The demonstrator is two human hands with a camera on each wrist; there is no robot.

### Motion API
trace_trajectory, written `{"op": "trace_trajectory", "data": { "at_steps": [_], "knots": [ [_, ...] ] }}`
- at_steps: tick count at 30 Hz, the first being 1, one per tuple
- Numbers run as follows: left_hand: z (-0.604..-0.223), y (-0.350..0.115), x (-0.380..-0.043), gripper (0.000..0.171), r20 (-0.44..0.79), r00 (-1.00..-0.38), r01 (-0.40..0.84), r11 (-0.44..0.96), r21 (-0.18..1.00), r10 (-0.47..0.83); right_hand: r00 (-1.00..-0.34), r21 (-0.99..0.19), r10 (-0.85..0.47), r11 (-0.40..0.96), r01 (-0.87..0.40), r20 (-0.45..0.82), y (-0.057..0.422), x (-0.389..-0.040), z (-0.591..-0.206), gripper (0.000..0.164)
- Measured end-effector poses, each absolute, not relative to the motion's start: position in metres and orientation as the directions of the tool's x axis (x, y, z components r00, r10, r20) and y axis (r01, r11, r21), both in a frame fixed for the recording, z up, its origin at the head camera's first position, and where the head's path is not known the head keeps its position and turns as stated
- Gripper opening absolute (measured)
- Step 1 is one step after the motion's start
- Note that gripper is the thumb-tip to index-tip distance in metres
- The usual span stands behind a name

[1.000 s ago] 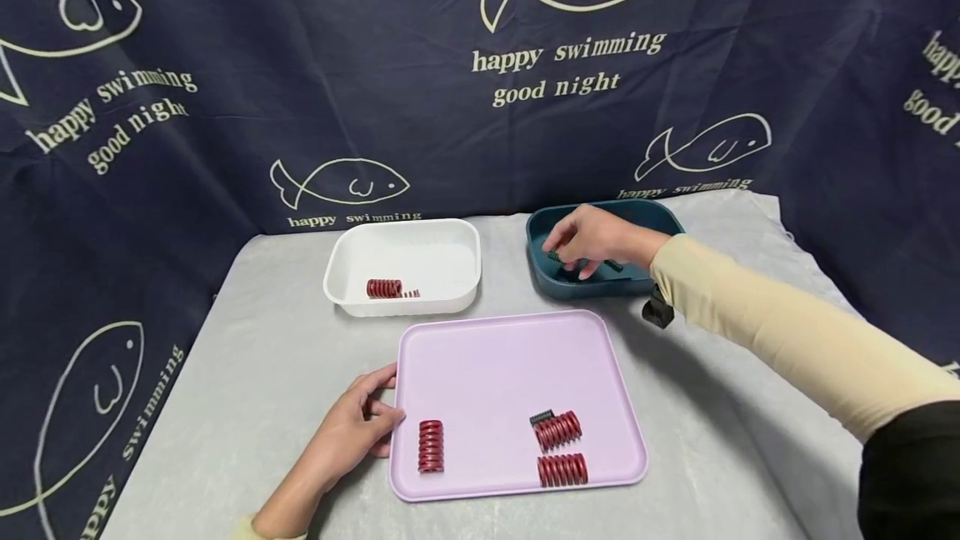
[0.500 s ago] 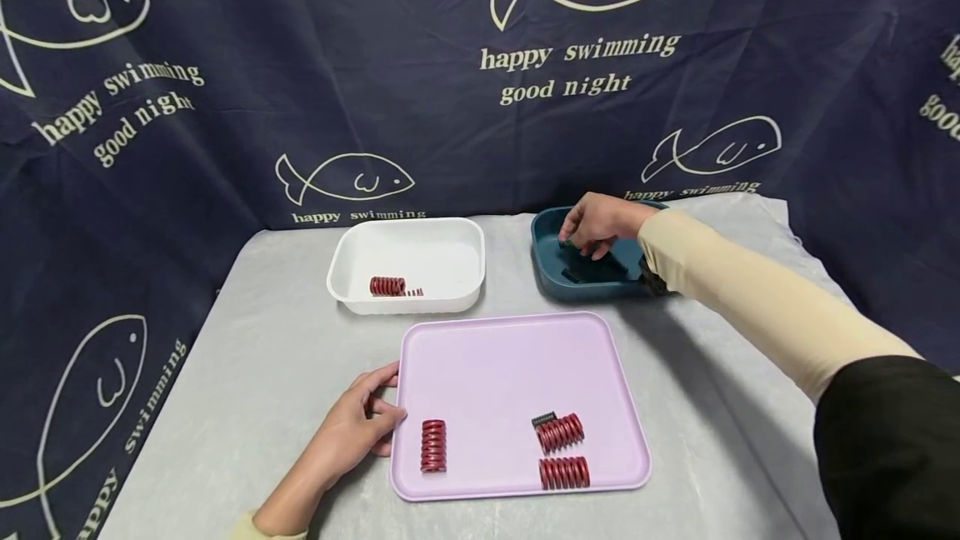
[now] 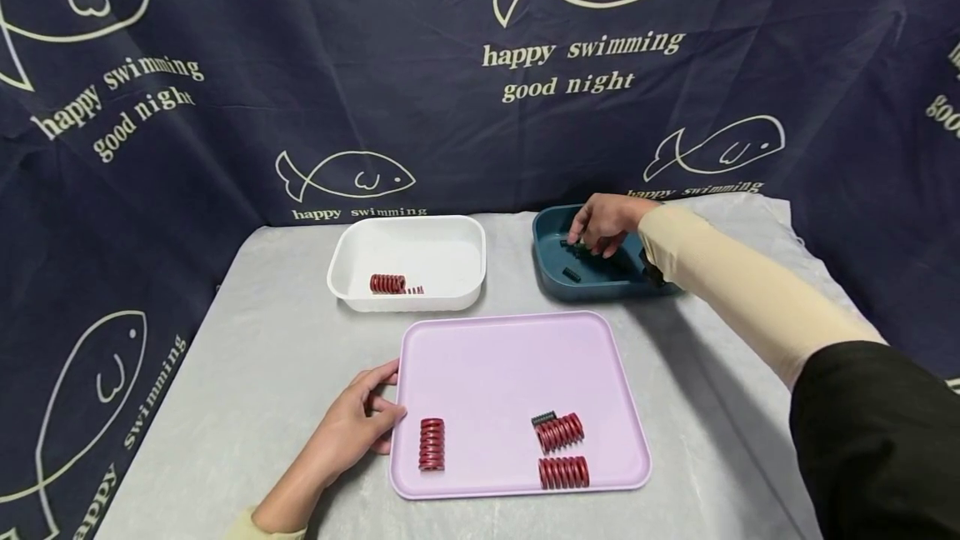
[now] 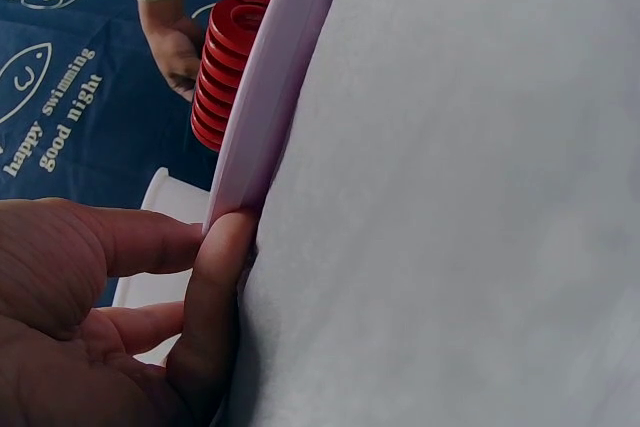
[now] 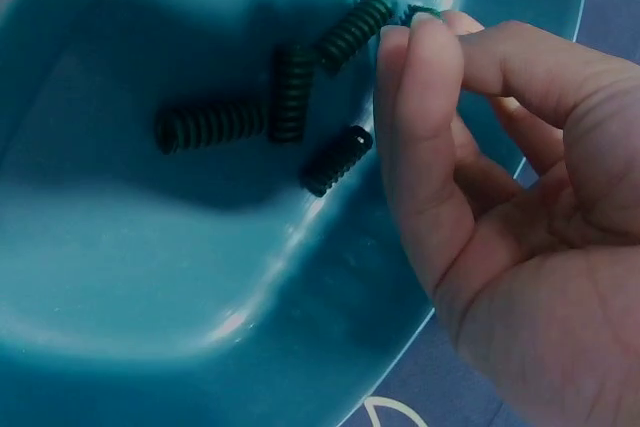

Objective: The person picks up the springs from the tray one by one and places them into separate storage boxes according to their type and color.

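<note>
My left hand (image 3: 358, 422) grips the left edge of a lilac tray (image 3: 480, 373), thumb and finger meeting at its rim in the left wrist view. One red coil spring (image 3: 431, 444) stands lengthwise near that edge; two more red springs and a small dark green spring (image 3: 543, 418) lie toward the tray's right. Reaching inside a teal bin (image 3: 551, 277), my right hand (image 5: 520, 157) pinches a green coil spring (image 5: 420, 13), mostly hidden behind the fingertips. Several other dark green springs (image 5: 292, 92) lie on the bin floor beside these fingers.
A white bin (image 3: 442, 252) at the back left holds a red spring (image 3: 387, 283) and small coppery pieces (image 3: 414, 290). Behind the grey-covered table (image 3: 262, 340) hangs a navy curtain (image 3: 420, 90) printed with fish.
My right hand has shifted slightly within the teal bin, toward its back, uncovering a dark green spring near the front wall. The left hand keeps its grip on the tray.
</note>
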State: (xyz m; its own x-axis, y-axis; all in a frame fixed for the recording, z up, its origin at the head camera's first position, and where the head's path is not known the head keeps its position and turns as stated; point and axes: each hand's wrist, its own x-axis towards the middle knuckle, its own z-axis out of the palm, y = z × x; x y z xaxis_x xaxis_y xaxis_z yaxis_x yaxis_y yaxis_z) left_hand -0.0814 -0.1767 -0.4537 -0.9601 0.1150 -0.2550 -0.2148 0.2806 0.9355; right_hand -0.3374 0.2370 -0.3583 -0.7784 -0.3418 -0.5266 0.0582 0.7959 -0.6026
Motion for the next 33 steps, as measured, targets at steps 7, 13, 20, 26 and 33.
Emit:
{"op": "trace_trajectory", "data": {
  "at_steps": [7, 13, 20, 26, 33],
  "knots": [
    [-0.454, -0.176, -0.082, 0.066, -0.252, -0.961, -0.212, 0.281, 0.936, 0.115, -0.815, -0.614, -0.334, 0.789, 0.034, -0.474, 0.24, -0.34, -0.358, 0.028],
    [-0.455, -0.177, -0.082, 0.065, -0.252, -0.961, -0.214, 0.273, 0.938, 0.113, -0.821, -0.625, -0.348, 0.781, 0.014, -0.453, 0.243, -0.338, -0.354, 0.028],
    [-0.455, -0.176, -0.081, 0.065, -0.253, -0.961, -0.215, 0.275, 0.937, 0.111, -0.846, -0.766, -0.405, 0.643, 0.006, -0.346, 0.247, -0.326, -0.338, 0.026],
    [-0.455, -0.177, -0.081, 0.065, -0.25, -0.961, -0.213, 0.267, 0.94, 0.116, -0.838, -0.829, -0.453, 0.559, -0.002, -0.304, 0.244, -0.302, -0.322, 0.026],
    [-0.455, -0.177, -0.082, 0.065, -0.244, -0.962, -0.206, 0.264, 0.942, 0.119, -0.801, -0.836, -0.525, 0.546, -0.058, -0.287, 0.235, -0.264, -0.32, 0.026]
  ]
}}
